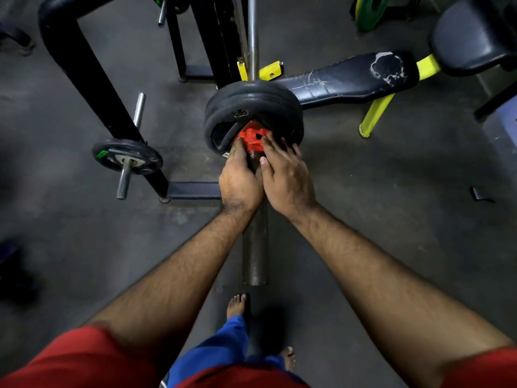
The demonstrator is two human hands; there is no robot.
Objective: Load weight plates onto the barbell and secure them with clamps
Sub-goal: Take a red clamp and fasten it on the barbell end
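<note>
The barbell sleeve (255, 247) points toward me, its end near my feet. Black rubber weight plates (251, 102) sit stacked on it, up against the rack. A red clamp (253, 137) is on the sleeve right against the outer plate. My left hand (240, 177) wraps around the clamp's left side and the sleeve. On the clamp's right side rests my right hand (285, 175), fingers spread over it and touching the plate face. The thin bar shaft (251, 37) runs away behind the plates.
A black rack upright (92, 88) stands at left with a small plate (127, 156) on its storage peg. A worn black bench (349, 77) with yellow legs lies at right. A green plate (370, 12) sits at the back right. My bare feet (236, 305) stand on dark floor.
</note>
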